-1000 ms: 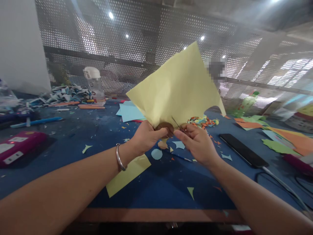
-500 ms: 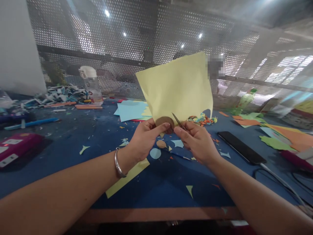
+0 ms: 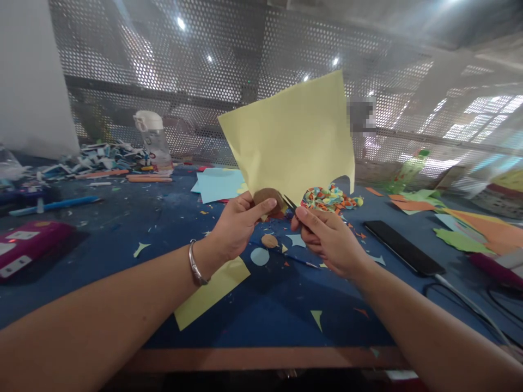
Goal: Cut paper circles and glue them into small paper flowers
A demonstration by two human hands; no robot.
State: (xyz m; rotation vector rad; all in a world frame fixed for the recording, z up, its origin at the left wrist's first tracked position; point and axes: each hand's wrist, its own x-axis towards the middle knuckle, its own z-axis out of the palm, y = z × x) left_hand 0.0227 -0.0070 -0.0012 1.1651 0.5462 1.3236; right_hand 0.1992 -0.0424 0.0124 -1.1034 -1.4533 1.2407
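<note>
My left hand [image 3: 235,226] is closed, pinching a round brown disc [image 3: 267,200] against the lower edge of a large yellow paper sheet [image 3: 298,136]. The sheet stands up above both hands and has a curved notch at its lower right. In my closed right hand [image 3: 329,237] are small scissors [image 3: 291,203], their blades pointing up and left beside the disc; the handles are hidden by the fingers. Below the hands lie a light blue paper circle [image 3: 259,256], a small tan disc [image 3: 269,240] and a blue pen-like stick [image 3: 302,261].
Behind my right hand sits a heap of coloured paper scraps [image 3: 327,198]. A black phone [image 3: 402,247] with a cable lies to the right. A clear bottle [image 3: 154,141] stands back left, near a magenta box [image 3: 35,247]. Yellow paper [image 3: 212,294] lies under my left wrist.
The yellow sheet has risen and tilted, shifting a little left with my left hand. My right hand has drawn slightly down and right, and the scissor blades now sit lower, beside the disc.
</note>
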